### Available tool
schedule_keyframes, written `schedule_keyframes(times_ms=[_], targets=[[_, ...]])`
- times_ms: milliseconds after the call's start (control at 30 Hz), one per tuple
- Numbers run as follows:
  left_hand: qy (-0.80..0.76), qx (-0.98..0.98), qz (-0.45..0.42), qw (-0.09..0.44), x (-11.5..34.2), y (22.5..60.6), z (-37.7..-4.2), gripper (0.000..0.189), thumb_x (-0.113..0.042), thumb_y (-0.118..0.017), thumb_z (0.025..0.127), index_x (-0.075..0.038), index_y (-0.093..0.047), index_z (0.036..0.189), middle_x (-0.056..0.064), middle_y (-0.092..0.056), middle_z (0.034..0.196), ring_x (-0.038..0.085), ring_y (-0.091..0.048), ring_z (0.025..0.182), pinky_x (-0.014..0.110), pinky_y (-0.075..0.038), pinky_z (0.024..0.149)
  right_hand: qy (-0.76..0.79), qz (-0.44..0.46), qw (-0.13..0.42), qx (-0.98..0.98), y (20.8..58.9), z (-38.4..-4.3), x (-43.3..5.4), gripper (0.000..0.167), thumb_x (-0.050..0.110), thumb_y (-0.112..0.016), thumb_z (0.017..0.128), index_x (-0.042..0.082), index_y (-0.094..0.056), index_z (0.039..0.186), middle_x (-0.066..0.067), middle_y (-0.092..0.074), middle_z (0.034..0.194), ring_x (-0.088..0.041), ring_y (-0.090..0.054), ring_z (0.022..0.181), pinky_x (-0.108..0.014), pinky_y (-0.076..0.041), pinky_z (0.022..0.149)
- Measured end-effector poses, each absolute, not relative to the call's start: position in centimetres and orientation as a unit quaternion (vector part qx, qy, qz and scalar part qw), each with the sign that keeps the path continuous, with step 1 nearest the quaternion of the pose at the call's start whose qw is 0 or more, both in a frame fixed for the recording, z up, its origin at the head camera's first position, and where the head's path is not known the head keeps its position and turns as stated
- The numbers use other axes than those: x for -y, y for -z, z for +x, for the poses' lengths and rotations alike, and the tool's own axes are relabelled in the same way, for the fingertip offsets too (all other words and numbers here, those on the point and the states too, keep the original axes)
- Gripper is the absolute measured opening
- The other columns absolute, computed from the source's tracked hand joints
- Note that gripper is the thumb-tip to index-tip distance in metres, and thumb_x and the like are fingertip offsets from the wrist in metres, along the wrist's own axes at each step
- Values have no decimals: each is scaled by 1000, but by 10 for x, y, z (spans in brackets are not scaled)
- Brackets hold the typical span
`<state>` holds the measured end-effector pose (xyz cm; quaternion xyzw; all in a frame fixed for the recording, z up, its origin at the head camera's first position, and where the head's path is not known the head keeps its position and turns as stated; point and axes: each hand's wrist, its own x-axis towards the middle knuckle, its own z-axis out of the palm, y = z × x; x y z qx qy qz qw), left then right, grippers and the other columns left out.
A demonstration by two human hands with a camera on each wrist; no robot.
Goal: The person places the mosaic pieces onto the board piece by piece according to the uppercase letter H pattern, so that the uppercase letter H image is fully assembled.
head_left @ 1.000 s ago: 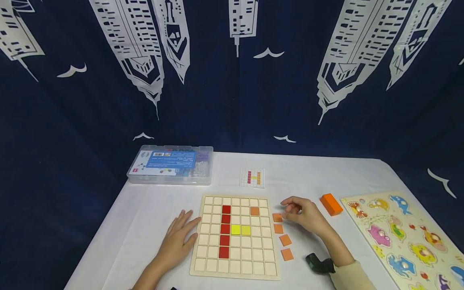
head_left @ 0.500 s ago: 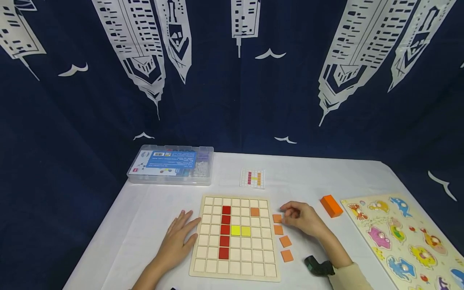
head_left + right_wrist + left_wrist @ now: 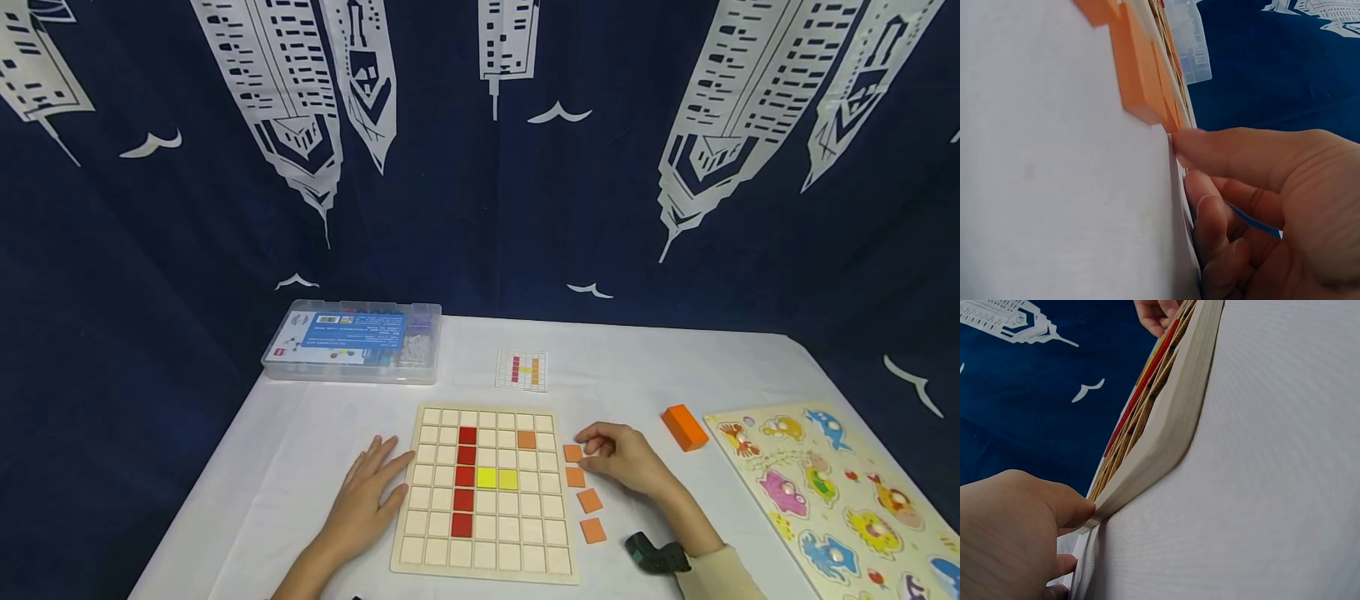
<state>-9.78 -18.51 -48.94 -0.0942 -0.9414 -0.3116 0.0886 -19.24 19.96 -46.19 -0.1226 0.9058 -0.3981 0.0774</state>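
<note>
A wooden grid board [image 3: 487,577] lies flat with a column of red tiles [image 3: 465,477], two yellow tiles [image 3: 497,478] and one orange tile [image 3: 527,439] in its cells. My left hand [image 3: 367,496] rests with spread fingers at the board's left edge; the left wrist view shows the thumb against its rim [image 3: 1166,434]. Right of the board, several loose orange tiles stand in a row. My right hand [image 3: 626,458] is at the topmost loose tile [image 3: 572,453], index finger and thumb apart around its right side. In the right wrist view the thumb tip meets an orange tile's end [image 3: 1135,75].
A small pattern card [image 3: 522,370] lies behind the board. At the back left is a clear plastic case [image 3: 352,342]. An orange block [image 3: 684,427] and an animal peg puzzle [image 3: 832,492] lie to the right. A black device [image 3: 656,553] is by the right sleeve.
My right hand has shifted slightly left and down toward the topmost loose orange tile. The left hand and the tiles have stayed put.
</note>
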Motion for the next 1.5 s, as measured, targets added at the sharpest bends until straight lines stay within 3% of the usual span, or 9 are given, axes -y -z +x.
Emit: schedule_keyframes(times_ms=[967,1500], targets=[[316,941,-92,83,185,485,-99,44,-13,-64,92,-12,-59,135,17,-43,152,40,-25,147,57,-18,119,374,-133,37,-917,444,-191,-194,17,4,-77,79,6,-70,94,2,-61,77,-10,-50,67,-18,-43,57],[318,941,-89,80,185,487,-98,43,-13,-64,92,-13,-59,135,17,-43,151,40,-25,147,57,-17,119,380,-182,74,-904,434,-183,-147,18,5,-79,78,6,-70,93,3,-61,76,-10,-50,66,-18,-44,57]])
